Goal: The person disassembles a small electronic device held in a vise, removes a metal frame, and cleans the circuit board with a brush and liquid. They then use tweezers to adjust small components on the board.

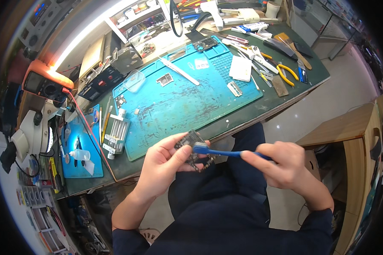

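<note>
My left hand point(166, 159) grips a small dark circuit board point(195, 140) over my lap, just off the front edge of the bench. The thumb lies across its face, with the fingers behind it. In my right hand point(283, 163) is a blue toothbrush point(230, 153), held by the handle with the index finger stretched along it. Its bristle head meets the board's face beside my left thumb. Part of the board is hidden by the thumb and the brush head.
A blue repair mat point(166, 114) carries white tweezers point(181, 71), a metal shield frame point(164, 79) and a clear plastic lid point(134, 80). Left of it stand a metal clamp fixture point(117, 134) and an orange multimeter point(47, 83). Yellow-handled pliers point(288, 75) lie at right, near a wooden cabinet point(349, 148).
</note>
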Motion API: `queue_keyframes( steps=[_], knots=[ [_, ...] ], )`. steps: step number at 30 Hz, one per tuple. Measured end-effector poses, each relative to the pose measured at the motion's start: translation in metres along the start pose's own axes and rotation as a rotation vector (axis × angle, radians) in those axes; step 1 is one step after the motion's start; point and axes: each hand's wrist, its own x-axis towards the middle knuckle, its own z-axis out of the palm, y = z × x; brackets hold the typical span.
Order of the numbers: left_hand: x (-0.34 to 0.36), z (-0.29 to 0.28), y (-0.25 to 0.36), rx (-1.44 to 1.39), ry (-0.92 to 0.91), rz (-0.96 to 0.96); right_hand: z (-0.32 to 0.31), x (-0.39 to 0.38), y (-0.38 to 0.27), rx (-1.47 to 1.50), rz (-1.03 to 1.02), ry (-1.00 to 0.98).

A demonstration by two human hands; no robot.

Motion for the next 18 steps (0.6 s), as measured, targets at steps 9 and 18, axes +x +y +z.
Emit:
queue_keyframes(
  steps=[9,18],
  knots=[
    [-0.005,0.007,0.005,0.101,-0.140,-0.105,0.017,0.002,0.014,-0.073,0.111,0.025],
    [0.024,-0.015,0.019,0.224,-0.132,-0.016,0.023,0.018,0.077,-0.073,0.443,0.250]
  ],
)
